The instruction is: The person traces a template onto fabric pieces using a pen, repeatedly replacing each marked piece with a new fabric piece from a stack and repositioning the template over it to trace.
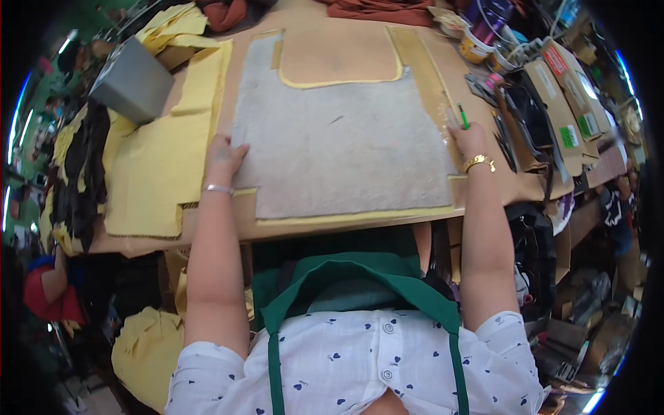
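Observation:
A grey, rough-faced panel (339, 145) with a U-shaped notch in its far edge lies flat before me. Yellow fabric shows along its near edge and round the notch. My left hand (225, 158) grips the panel's left side, thumb on top and the other fingers curled at the edge, partly hidden. At the right side, my right hand (472, 140) has its fingers closed on a green pencil (463, 116) that points up. That hand rests by the panel's right edge, over a tan strip (434, 83) with clear tape or plastic on it.
Yellow fabric pieces (155, 162) lie left, with a grey metal block (133, 81) on them. Dark cloth (83, 166) hangs over the table's left end. Cardboard boxes (570, 86), tubs (475, 47) and a dark open case (529, 128) crowd the right. Rust-red fabric (380, 10) lies at the back.

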`<state>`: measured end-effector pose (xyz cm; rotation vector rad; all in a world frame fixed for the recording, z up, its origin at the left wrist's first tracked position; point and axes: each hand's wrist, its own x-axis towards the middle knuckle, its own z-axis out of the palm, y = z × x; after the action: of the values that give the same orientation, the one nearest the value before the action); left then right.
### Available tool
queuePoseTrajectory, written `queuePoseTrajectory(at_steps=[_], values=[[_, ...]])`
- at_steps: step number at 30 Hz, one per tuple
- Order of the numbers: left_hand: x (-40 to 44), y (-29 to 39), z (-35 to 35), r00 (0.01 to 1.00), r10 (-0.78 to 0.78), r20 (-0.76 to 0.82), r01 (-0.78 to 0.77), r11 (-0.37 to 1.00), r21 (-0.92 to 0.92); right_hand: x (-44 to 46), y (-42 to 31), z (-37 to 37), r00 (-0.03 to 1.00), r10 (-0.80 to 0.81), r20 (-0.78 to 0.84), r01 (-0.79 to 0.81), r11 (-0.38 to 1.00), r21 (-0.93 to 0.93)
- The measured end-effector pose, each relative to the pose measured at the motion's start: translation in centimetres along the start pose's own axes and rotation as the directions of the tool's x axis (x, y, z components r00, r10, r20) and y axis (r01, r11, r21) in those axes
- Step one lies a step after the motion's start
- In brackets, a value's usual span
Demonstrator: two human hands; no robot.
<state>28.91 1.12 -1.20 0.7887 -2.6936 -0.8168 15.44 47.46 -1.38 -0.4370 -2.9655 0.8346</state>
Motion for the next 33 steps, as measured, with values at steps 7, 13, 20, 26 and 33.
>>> queuePoseTrajectory(at_steps=[7, 13, 20, 26, 33], values=[[1.8, 1.6, 0.5, 0.996, 0.018, -0.092, -0.012, 0.998, 0.066, 0.4, -1.6, -0.7, 0.936, -0.245, -0.254, 0.19, 0.956, -0.224], [3.1, 0.6, -0.3, 0.983, -0.039, 0.181, 0.072, 0.981, -0.178, 0.8, 0.1, -0.2, 0.972, -0.218, -0.085, 0.2, 0.962, -0.185], [2.5, 0.8, -0.7, 0.964, 0.002, 0.267, 0.054, 0.978, -0.203, 0.4, 0.7, -1.1, 0.978, -0.202, 0.048, 0.198, 0.977, 0.072], [2.3, 0.0, -0.7, 0.967, 0.054, 0.249, -0.018, 0.989, -0.146, 0.5, 2.0, -0.7, 0.974, -0.221, 0.054, 0.209, 0.962, 0.176], [1.8, 0.7, -1.5, 0.933, 0.153, 0.326, -0.12, 0.986, -0.119, 0.9, 2.2, -0.7, 0.972, -0.234, 0.037, 0.224, 0.958, 0.182]])
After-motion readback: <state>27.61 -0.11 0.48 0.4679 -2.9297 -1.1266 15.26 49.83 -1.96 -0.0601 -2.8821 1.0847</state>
